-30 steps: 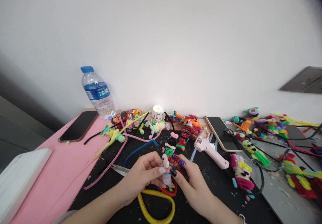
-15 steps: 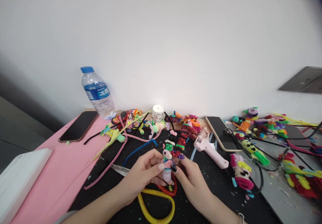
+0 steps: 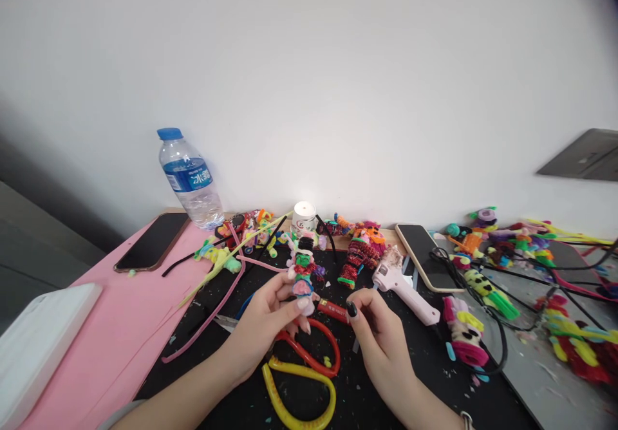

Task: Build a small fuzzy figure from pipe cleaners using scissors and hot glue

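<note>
Scissors: the yellow and red handles [image 3: 332, 396] lie nearest, the blades pointing left beneath the left arm.
Left hand [image 3: 263, 320]: thumb and fingers pinch the fuzzy doll [image 3: 303, 282] low on its body.
Doll: upright above the black mat [image 3: 232, 404], green face outward, just left of the middle.
Right hand [image 3: 381, 330]: fingertips drawn together near a red tube [image 3: 333, 311]; cannot tell whether they grip anything.
Slip risk: held by one hand near its base, the doll could tip if that pinch loosens; squeezing harder might loosen its small parts.
Glue gun [image 3: 410, 296]: just right of the right hand; a careless sideways sweep could knock it.
Cup [image 3: 304, 216]: far, by the wall, behind the doll's head.
Changed from half a second ago: the right hand has left the doll, which sits farther away and leftward; the red tube now shows.
</note>
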`<state>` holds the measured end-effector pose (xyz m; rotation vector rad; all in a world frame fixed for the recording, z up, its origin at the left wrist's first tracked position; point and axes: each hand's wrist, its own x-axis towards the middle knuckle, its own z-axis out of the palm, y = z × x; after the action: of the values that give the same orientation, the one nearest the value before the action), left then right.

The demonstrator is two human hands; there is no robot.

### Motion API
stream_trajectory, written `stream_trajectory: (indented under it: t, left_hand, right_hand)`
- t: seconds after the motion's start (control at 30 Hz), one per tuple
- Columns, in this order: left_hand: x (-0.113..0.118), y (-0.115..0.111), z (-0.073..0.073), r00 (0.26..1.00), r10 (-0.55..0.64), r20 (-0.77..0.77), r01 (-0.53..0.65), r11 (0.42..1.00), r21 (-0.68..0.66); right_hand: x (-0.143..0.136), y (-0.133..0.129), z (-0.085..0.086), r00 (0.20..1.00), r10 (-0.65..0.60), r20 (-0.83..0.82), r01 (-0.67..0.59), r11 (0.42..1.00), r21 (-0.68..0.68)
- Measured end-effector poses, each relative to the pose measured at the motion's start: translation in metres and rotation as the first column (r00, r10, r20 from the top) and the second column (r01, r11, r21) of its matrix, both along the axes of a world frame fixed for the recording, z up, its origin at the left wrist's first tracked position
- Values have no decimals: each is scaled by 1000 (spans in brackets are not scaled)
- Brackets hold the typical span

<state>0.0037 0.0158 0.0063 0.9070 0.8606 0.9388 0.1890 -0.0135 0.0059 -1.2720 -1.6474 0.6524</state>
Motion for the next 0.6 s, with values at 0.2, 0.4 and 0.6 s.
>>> stream_trajectory:
  t: [0.2, 0.4, 0.6]
  left_hand:
    - [-8, 13, -3, 980, 189, -65, -182, 977, 108]
    - [-11, 16, -1, 956, 272, -107, -257, 958, 130]
    - [-14, 20, -3, 946, 295, -135, -276, 951, 143]
  right_hand:
    - [-4, 3, 1, 997, -36, 73, 35, 999, 15]
    - [-3, 4, -5, 991, -63, 120, 65, 998, -8]
    - [0, 5, -11, 991, -93, 94, 94, 996, -6]
